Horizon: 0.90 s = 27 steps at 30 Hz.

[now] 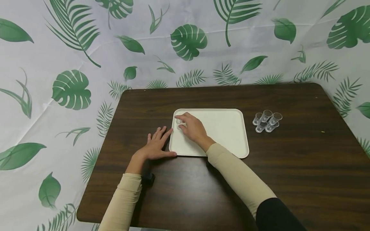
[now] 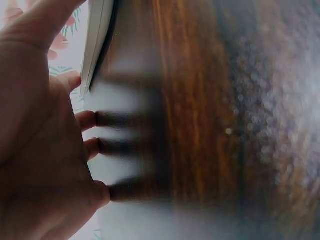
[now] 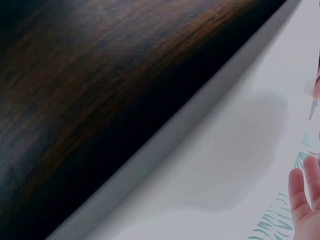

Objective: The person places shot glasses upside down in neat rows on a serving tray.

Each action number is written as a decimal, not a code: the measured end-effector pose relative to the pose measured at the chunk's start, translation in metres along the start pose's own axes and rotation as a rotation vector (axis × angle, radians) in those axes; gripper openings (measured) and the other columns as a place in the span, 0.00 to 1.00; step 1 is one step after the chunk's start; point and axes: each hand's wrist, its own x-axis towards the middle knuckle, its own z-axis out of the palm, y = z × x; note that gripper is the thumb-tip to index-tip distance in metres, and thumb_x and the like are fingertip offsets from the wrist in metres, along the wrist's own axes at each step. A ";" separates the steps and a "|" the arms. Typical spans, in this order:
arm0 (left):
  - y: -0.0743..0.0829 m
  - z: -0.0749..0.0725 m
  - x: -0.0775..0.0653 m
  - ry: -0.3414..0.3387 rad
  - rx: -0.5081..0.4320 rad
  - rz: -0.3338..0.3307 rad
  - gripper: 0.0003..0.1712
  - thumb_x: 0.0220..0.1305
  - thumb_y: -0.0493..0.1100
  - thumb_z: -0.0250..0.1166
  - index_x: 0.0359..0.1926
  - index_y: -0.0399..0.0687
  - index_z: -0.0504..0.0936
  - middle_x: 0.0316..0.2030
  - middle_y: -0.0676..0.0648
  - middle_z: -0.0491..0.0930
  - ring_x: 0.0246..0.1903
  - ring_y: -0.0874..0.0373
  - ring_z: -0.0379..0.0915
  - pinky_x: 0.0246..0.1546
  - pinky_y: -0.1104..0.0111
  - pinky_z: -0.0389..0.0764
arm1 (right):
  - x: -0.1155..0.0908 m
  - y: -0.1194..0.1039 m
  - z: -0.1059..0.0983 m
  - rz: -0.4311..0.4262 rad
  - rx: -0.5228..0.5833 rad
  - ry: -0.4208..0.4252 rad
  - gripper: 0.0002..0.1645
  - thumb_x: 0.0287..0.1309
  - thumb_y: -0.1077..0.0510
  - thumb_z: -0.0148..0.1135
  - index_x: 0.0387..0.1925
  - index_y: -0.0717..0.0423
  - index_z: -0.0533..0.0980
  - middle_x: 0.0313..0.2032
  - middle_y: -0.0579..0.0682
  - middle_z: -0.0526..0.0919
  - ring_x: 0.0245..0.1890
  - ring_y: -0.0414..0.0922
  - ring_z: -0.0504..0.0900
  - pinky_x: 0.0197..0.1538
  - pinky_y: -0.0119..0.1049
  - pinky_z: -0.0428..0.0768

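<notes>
In the head view, a small clear shot glass [image 1: 179,121] stands at the far left corner of a white rectangular tray [image 1: 222,134]. My right hand [image 1: 193,127] reaches over the tray, with the glass between its thumb and fingers. My left hand [image 1: 156,147] rests beside the tray's left edge, fingers spread, its thumb at the near left corner. The left wrist view shows those spread fingers [image 2: 89,149] against the dark table, alongside the tray's rim [image 2: 97,45]. In the right wrist view the tray [image 3: 200,165] fills much of the picture, and the glass is hard to make out.
Several more clear shot glasses [image 1: 266,121] stand in a cluster right of the tray. All of this is on a dark wooden table [image 1: 303,166] with rounded corners. A white cloth with green leaves [image 1: 162,64] hangs behind it and along its left side.
</notes>
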 end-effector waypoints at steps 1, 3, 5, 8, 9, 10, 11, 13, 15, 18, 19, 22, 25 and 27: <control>0.000 0.000 0.000 -0.001 0.003 -0.001 0.62 0.56 0.73 0.64 0.79 0.58 0.41 0.77 0.39 0.35 0.74 0.39 0.25 0.64 0.33 0.33 | 0.000 0.000 0.001 -0.001 0.000 -0.003 0.24 0.61 0.60 0.67 0.59 0.46 0.79 0.44 0.44 0.80 0.42 0.41 0.80 0.44 0.40 0.78; -0.001 0.001 0.000 -0.002 0.007 -0.003 0.62 0.56 0.73 0.63 0.79 0.58 0.40 0.77 0.39 0.35 0.74 0.39 0.25 0.64 0.33 0.33 | -0.001 0.001 0.002 -0.004 -0.004 -0.013 0.24 0.61 0.60 0.67 0.59 0.46 0.79 0.43 0.44 0.80 0.42 0.41 0.80 0.43 0.39 0.78; -0.001 0.001 0.000 0.001 0.009 -0.004 0.62 0.56 0.73 0.63 0.79 0.58 0.41 0.77 0.39 0.35 0.74 0.39 0.26 0.64 0.33 0.33 | -0.001 0.002 0.003 -0.010 -0.009 -0.021 0.24 0.61 0.61 0.67 0.59 0.45 0.79 0.43 0.44 0.80 0.41 0.41 0.80 0.43 0.39 0.78; -0.001 0.002 0.000 0.005 0.004 -0.006 0.61 0.56 0.72 0.64 0.79 0.58 0.41 0.77 0.39 0.36 0.74 0.39 0.25 0.64 0.33 0.33 | -0.001 0.003 0.003 -0.017 -0.013 -0.029 0.24 0.61 0.61 0.67 0.59 0.45 0.79 0.42 0.44 0.80 0.40 0.41 0.80 0.42 0.39 0.78; -0.001 0.002 0.001 0.005 0.002 -0.007 0.61 0.56 0.72 0.64 0.79 0.58 0.41 0.77 0.39 0.36 0.74 0.39 0.25 0.64 0.33 0.33 | -0.001 0.003 0.003 -0.019 -0.016 -0.031 0.24 0.61 0.61 0.67 0.59 0.45 0.79 0.42 0.44 0.80 0.40 0.41 0.80 0.42 0.39 0.78; -0.001 0.002 0.001 0.004 -0.001 -0.007 0.61 0.56 0.72 0.64 0.79 0.58 0.41 0.77 0.39 0.35 0.74 0.39 0.25 0.64 0.33 0.32 | -0.001 0.003 0.003 -0.019 -0.016 -0.034 0.24 0.61 0.61 0.67 0.59 0.45 0.79 0.42 0.45 0.80 0.40 0.41 0.79 0.42 0.39 0.78; -0.001 0.002 0.001 0.002 -0.004 -0.008 0.61 0.56 0.72 0.64 0.79 0.58 0.41 0.77 0.39 0.35 0.74 0.39 0.25 0.64 0.33 0.32 | -0.001 0.003 0.003 -0.018 -0.016 -0.037 0.24 0.61 0.61 0.67 0.59 0.45 0.79 0.42 0.45 0.80 0.40 0.41 0.79 0.43 0.39 0.78; 0.000 0.002 0.001 -0.002 -0.011 -0.008 0.61 0.56 0.72 0.64 0.79 0.58 0.41 0.77 0.39 0.35 0.74 0.40 0.24 0.64 0.33 0.32 | 0.000 0.003 0.003 -0.010 -0.018 -0.042 0.25 0.60 0.61 0.67 0.60 0.46 0.78 0.43 0.45 0.80 0.40 0.42 0.80 0.44 0.40 0.78; 0.000 0.002 0.001 -0.004 -0.013 -0.008 0.61 0.56 0.72 0.64 0.79 0.58 0.41 0.77 0.39 0.34 0.75 0.40 0.24 0.64 0.33 0.31 | 0.000 0.004 0.002 -0.003 -0.015 -0.050 0.28 0.60 0.62 0.67 0.62 0.47 0.77 0.43 0.47 0.81 0.41 0.42 0.80 0.45 0.40 0.78; 0.000 0.002 0.001 -0.005 -0.013 -0.009 0.61 0.56 0.72 0.64 0.79 0.58 0.41 0.77 0.39 0.35 0.75 0.40 0.24 0.64 0.33 0.31 | -0.001 0.006 0.001 0.013 0.001 -0.067 0.32 0.59 0.62 0.68 0.65 0.49 0.73 0.45 0.49 0.81 0.44 0.44 0.82 0.48 0.42 0.78; 0.001 0.002 0.001 -0.006 -0.011 -0.011 0.61 0.56 0.72 0.64 0.79 0.58 0.40 0.77 0.40 0.35 0.75 0.40 0.24 0.64 0.34 0.31 | -0.001 0.007 0.000 0.019 0.010 -0.074 0.33 0.58 0.62 0.68 0.66 0.49 0.72 0.46 0.49 0.81 0.44 0.44 0.82 0.49 0.43 0.78; 0.001 0.002 0.001 -0.009 -0.007 -0.015 0.62 0.56 0.72 0.64 0.79 0.58 0.40 0.77 0.40 0.34 0.75 0.40 0.24 0.64 0.34 0.31 | -0.003 0.009 -0.001 0.040 0.045 -0.093 0.36 0.57 0.62 0.69 0.68 0.48 0.70 0.49 0.50 0.81 0.47 0.45 0.82 0.51 0.44 0.77; 0.000 0.002 0.001 -0.009 0.001 -0.018 0.62 0.56 0.72 0.64 0.79 0.58 0.40 0.77 0.40 0.34 0.75 0.40 0.24 0.64 0.33 0.31 | -0.005 0.010 -0.004 0.057 0.087 -0.100 0.38 0.57 0.60 0.70 0.68 0.49 0.69 0.51 0.51 0.81 0.48 0.46 0.82 0.52 0.44 0.77; 0.000 0.002 0.001 -0.008 0.007 -0.021 0.62 0.56 0.73 0.64 0.79 0.58 0.40 0.77 0.40 0.34 0.75 0.40 0.24 0.64 0.33 0.31 | -0.006 0.011 -0.005 0.067 0.114 -0.099 0.38 0.57 0.60 0.71 0.68 0.48 0.68 0.52 0.50 0.81 0.48 0.46 0.81 0.53 0.44 0.76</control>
